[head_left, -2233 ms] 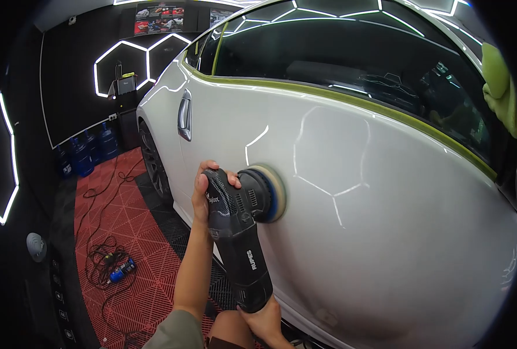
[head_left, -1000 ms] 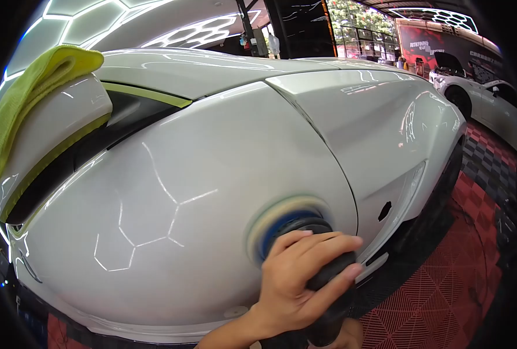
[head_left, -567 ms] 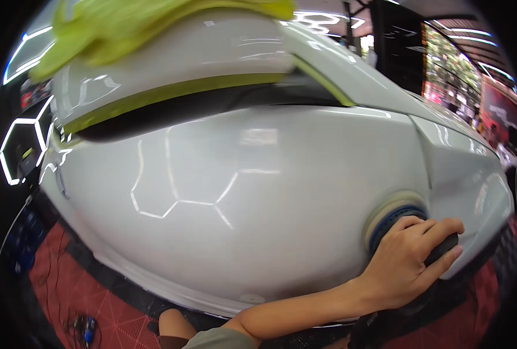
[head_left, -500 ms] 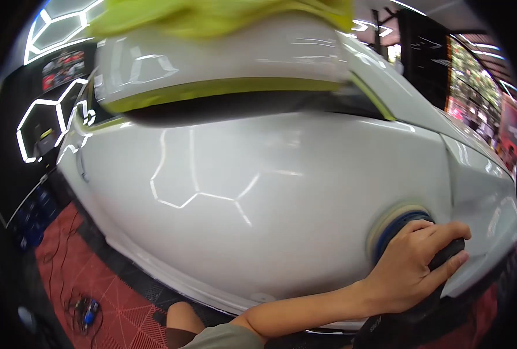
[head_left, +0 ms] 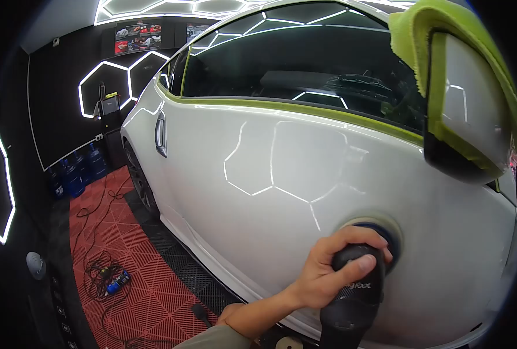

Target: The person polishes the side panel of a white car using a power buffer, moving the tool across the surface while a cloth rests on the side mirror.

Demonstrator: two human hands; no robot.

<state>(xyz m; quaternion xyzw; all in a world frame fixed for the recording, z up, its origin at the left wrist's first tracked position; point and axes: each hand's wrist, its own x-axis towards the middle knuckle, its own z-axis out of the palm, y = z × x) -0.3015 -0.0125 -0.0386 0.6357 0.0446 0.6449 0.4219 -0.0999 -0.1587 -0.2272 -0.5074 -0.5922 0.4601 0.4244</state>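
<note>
My left hand (head_left: pixel 327 272) is wrapped over the head of a black polisher (head_left: pixel 354 302). The polisher's foam pad (head_left: pixel 379 223) presses flat against the white car door (head_left: pixel 258 174), low on the panel below the side mirror (head_left: pixel 473 116). The polisher's body runs down out of the bottom of the picture. My right hand is not in view. A yellow-green cloth (head_left: pixel 415 29) is draped over the mirror, and green tape (head_left: pixel 328 111) runs along the window edge.
A door handle (head_left: pixel 161 134) sits further back on the car. Red floor tiles (head_left: pixel 148 285) carry a tangled cable with a blue plug (head_left: pixel 116 282). Blue water bottles (head_left: pixel 72 177) stand by the black wall with hexagon lights.
The view has swung from the front fender back along the door toward the rear. The polisher has moved back from the fender seam onto the door panel, with my left hand still on its head.
</note>
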